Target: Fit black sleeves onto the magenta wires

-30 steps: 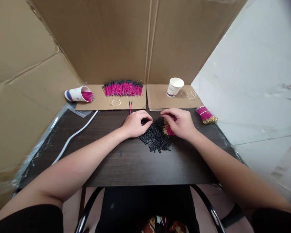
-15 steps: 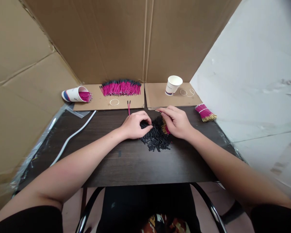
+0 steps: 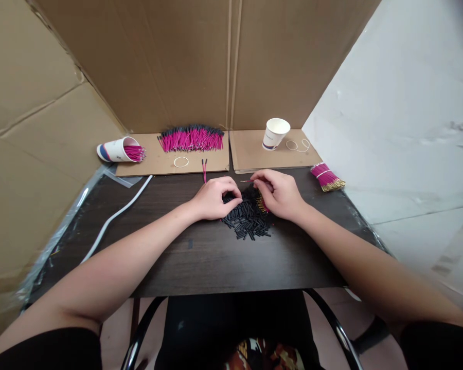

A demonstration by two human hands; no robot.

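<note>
A loose heap of short black sleeves [image 3: 249,224] lies on the dark tabletop between my hands. My left hand [image 3: 216,199] rests at the heap's left side, thumb and forefinger pressed together; anything in that pinch is too small to make out. Closed at the right, my right hand [image 3: 281,194] grips a pink wire [image 3: 246,181] whose thin tip points left. Under its fingers, gold-tipped pink wires [image 3: 261,203] show in part. Just beyond my left hand lie two pink wires [image 3: 204,170] with black ends.
Many black-ended pink wires [image 3: 193,139] lie in a row on cardboard. A tipped paper cup [image 3: 113,150] holds more wires; another paper cup [image 3: 275,134] stands upright. Rubber bands [image 3: 181,162] lie nearby. A banded wire bundle [image 3: 327,177] sits right; a white cable [image 3: 116,216] runs left.
The wire in my right hand has shifted slightly left and down, and now lies nearly level. My left hand has barely moved.
</note>
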